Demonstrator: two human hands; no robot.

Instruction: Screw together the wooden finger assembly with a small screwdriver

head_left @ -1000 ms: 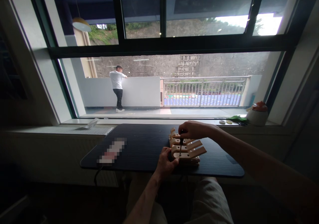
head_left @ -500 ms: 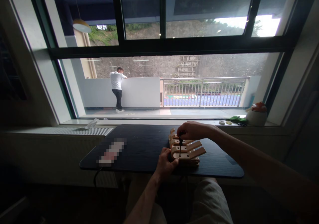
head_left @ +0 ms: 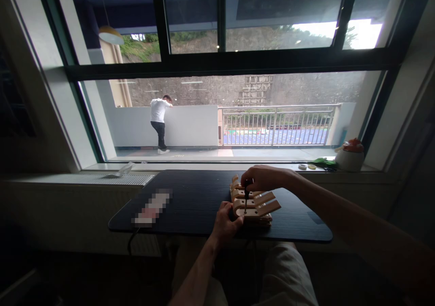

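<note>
A pale wooden assembly [head_left: 253, 204] of stacked slotted bars lies on the near right part of a dark table [head_left: 190, 197]. My left hand [head_left: 224, 224] grips its near left corner, fingers curled round the wood. My right hand [head_left: 265, 177] is closed on the dark handle of a small screwdriver [head_left: 246, 195], held upright with its tip down on the front wooden bar.
A blurred flat object [head_left: 152, 205] lies on the table's left side. On the windowsill stand a white pot with an orange lid [head_left: 350, 155], small rings and green bits [head_left: 316, 163]. Outside the window a person [head_left: 159, 122] leans at a balcony wall. My knees show below the table edge.
My hands and the screwdriver have hardly moved. The person outside has bent forward against the balcony wall.
</note>
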